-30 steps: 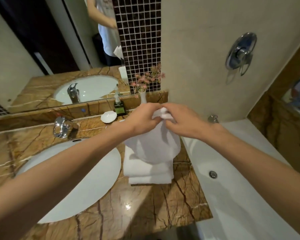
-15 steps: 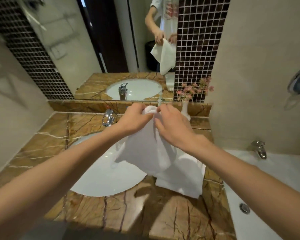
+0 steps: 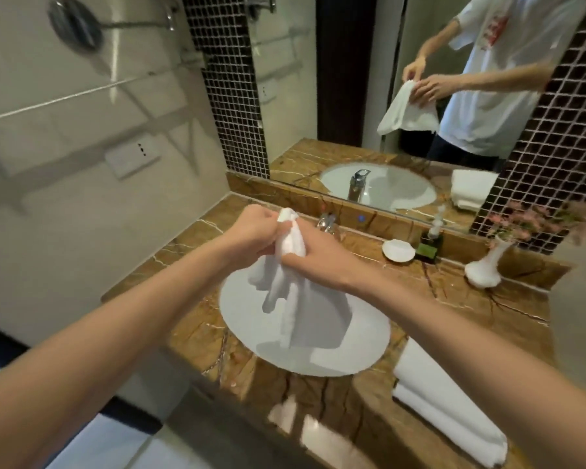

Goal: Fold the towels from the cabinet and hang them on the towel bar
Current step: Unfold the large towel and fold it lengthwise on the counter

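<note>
**Towel bunched over the basin, edges not squared**

Towel [image 3: 301, 309], white and small, hangs in the air above the sink basin [image 3: 362, 346], gathered into a knot at its top. The left hand [image 3: 251, 235] pinches that knot. The right hand [image 3: 315, 252] has its fingers curled round the cloth just below, so both hands are gripping it. The lower edge drapes toward the bowl; I cannot tell whether it touches.

The main risk, as I judge it, is a crooked fold. With the cloth bunched and no corner held apart, any fold made from this grip would come out uneven and hang badly. The hem could also dip into the basin and pick up water, if the bowl is wet. Shaking the cloth open might catch it on the faucet [image 3: 325, 222] just behind the hands. A wide sweep to the right could reach the soap dish [image 3: 399, 250], the pump bottle [image 3: 430, 245] or the narrow-footed white vase [image 3: 484, 269], which looks easy to tip.

The marble countertop [image 3: 335, 411] is glossy, brown and veined. Folded towels [image 3: 447, 407] lie stacked on it to the right of the basin. A mirror [image 3: 352, 96] runs along the back, flanked by dark mosaic tile [image 3: 230, 96]. On the left wall is a chrome rail [image 3: 65, 98], possibly the towel bar, well apart from the hands.
</note>
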Available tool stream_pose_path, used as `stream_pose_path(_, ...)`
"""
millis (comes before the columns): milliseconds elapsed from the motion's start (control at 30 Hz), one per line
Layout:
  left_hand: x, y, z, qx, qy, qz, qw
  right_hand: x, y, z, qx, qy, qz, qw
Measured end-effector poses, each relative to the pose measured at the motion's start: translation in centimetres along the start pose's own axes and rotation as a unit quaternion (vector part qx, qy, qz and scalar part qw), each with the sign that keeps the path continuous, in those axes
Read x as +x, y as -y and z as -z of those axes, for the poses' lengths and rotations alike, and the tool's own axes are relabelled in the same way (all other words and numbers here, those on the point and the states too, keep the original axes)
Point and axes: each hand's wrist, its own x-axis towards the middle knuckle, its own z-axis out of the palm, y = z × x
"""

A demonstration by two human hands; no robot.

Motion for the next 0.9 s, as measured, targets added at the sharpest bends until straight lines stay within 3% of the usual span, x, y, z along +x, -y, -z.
stream_pose_path(167, 0.3, 2.2, 6.4, -0.009, -0.066, 0.039, 0.997, 4.9, -0.3, -3.9, 0.044, 0.06, -0.053, 0.996)
stream_pose_path(433, 0.1, 3.1, 15.6, -0.059, -0.194, 0.061, 0.977, 10.5, -2.4, -11.5, 0.061, -0.023, -0.163, 0.984)
stream_pose_path(567, -0.6, 2.5, 19.5, -0.171, -0.152, 0.064, 0.971, 11.6, -5.1, -15.2, -0.003, 0.028, -0.201, 0.979)
stream_pose_path(733, -1.2, 1.3, 20.8, -0.306, -0.099, 0.104, 0.941, 10.6, -6.4, -16.5, -0.098, 0.149, -0.175, 0.968)
stream_pose_path(800, -1.0, 1.0, 20.6, -0.364, -0.094, 0.096, 0.922, 10.0, -5.5, -16.7, -0.036, 0.143, -0.114, 0.983)
stream_pose_path(900, -0.9, 0.8, 20.1, -0.43, -0.093, 0.075, 0.895, 9.3, -2.7, -16.3, 0.13, 0.031, -0.079, 0.988)
